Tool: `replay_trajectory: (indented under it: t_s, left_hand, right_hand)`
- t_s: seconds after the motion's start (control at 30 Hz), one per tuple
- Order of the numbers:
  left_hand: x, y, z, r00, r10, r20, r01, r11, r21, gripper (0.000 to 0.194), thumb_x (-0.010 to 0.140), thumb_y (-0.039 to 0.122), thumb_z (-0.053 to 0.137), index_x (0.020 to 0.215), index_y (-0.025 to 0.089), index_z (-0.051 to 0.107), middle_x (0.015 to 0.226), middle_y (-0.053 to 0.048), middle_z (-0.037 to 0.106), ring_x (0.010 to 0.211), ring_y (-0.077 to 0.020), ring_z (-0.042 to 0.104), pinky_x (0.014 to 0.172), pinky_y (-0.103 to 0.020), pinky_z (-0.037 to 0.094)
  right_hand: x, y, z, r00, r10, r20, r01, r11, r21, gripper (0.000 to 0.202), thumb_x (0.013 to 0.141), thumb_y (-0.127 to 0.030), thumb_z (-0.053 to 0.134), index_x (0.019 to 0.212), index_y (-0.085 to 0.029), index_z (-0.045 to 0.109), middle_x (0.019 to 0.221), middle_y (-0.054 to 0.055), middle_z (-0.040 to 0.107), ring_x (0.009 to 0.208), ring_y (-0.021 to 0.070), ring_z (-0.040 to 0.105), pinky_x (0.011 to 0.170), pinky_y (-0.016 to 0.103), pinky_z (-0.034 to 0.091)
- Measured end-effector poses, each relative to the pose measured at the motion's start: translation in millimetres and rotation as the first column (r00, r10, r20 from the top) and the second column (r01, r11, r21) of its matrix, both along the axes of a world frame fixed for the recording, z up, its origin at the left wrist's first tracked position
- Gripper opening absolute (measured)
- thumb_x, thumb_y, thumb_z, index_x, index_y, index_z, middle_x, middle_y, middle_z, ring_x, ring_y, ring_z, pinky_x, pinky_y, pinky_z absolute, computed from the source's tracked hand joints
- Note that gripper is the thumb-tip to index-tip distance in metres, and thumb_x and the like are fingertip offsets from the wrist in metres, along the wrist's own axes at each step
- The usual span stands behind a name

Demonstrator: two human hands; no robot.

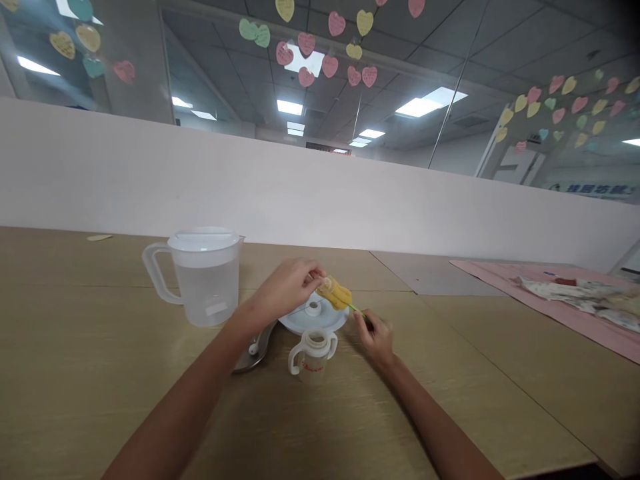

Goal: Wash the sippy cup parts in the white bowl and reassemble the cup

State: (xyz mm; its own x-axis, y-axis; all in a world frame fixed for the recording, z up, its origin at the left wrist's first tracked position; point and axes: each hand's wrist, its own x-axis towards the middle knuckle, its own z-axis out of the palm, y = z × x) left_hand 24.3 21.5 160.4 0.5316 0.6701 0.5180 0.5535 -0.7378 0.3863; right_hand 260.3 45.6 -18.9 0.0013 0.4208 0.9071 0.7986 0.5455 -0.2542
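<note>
My right hand (376,337) grips the thin green handle of a yellow sponge brush (338,293), whose head points up and to the left. At the head's far end, my left hand (295,283) pinches a small clear, pale part (327,285) that touches the sponge; its exact kind is hard to make out. Below both hands stands an upright clear baby bottle (313,363) with two white handles, red print and an uncovered top. A white plate (300,325) with a small white ring (313,308) on it lies behind the bottle.
A lidded translucent pitcher (207,280) stands at the left. Partly behind my left forearm is a metal dish (250,360) with a small white piece in it. On the right, a pink cloth (500,283) bears crumpled fabric (580,293). A low white wall (300,193) borders the table's back.
</note>
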Motion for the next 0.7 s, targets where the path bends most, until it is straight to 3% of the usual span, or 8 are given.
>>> replay_trajectory:
  t_s: [0.13,0.37,0.57,0.7]
  left_hand:
    - [4.7,-0.3,-2.0,0.995,-0.078,0.068,0.080,0.996,-0.027,0.014,0.078,0.019,0.054,0.087,0.015,0.065,0.088,-0.004,0.069,0.075,-0.0139,0.065,0.068,-0.023,0.051]
    - [6.2,-0.4,-1.5,1.000,0.025,0.015,-0.026,0.992,0.125,0.024,0.078,0.015,0.051,0.089,0.021,0.072,0.081,-0.003,0.066,0.072,-0.0142,0.062,0.070,-0.025,0.051]
    - [5.9,6.4,-6.0,0.994,-0.061,0.091,0.059,0.998,0.021,0.025,0.077,0.018,0.055,0.097,0.019,0.069,0.095,-0.005,0.065,0.081,-0.0141,0.063,0.075,-0.023,0.053]
    - [6.4,9.6,-7.3,0.996,-0.024,0.091,0.024,1.000,0.001,0.021,0.077,0.017,0.057,0.094,0.018,0.069,0.099,-0.005,0.067,0.081,-0.0152,0.065,0.074,-0.024,0.054]
  right_hand:
    - [-0.1,-2.4,4.1,0.999,-0.017,-0.043,0.019,0.999,0.042,0.032,0.088,-0.031,0.047,0.059,-0.017,0.050,0.047,-0.005,0.036,0.043,0.0077,0.034,0.046,0.022,0.029]
    - [-0.7,-4.0,8.3,0.999,-0.023,-0.031,0.025,0.997,0.072,0.033,0.087,-0.031,0.048,0.057,-0.017,0.047,0.047,-0.006,0.034,0.043,0.0071,0.032,0.046,0.021,0.028]
    - [-1.7,-1.9,7.0,0.999,-0.017,-0.041,0.016,0.999,-0.034,0.035,0.089,-0.032,0.045,0.057,-0.017,0.045,0.047,-0.006,0.035,0.044,0.0073,0.034,0.047,0.021,0.028]
    - [0.5,-0.3,6.6,0.998,-0.053,-0.017,0.052,0.998,-0.024,0.036,0.088,-0.033,0.046,0.055,-0.018,0.044,0.047,-0.006,0.034,0.043,0.0073,0.032,0.046,0.022,0.027]
